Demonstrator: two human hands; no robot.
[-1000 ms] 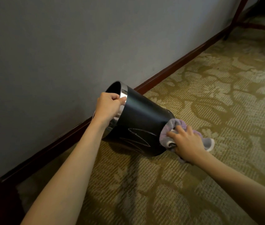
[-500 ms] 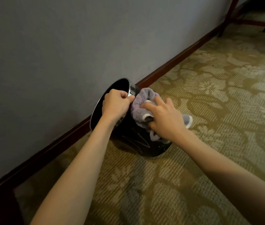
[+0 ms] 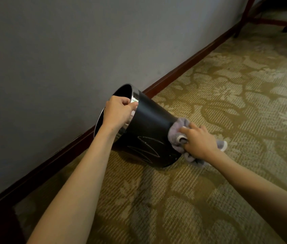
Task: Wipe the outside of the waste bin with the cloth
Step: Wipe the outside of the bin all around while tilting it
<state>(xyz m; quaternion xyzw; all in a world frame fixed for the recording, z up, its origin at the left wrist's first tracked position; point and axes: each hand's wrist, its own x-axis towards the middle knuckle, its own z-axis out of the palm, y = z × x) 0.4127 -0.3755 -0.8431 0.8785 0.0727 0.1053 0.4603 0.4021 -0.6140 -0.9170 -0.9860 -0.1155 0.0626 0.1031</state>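
Tilting on patterned olive carpet beside a grey wall, black cylindrical metal waste bin, left hand fingers curled gripping its chrome rim, right hand fingers bunching grey-purple cloth against its base end.

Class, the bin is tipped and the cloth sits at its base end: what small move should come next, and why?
Probably slide the cloth back up the bin wall toward the rim. The right hand presses it at the base end, the left hand grips the rim and holds the bin tilted, and the black side between them lies exposed.
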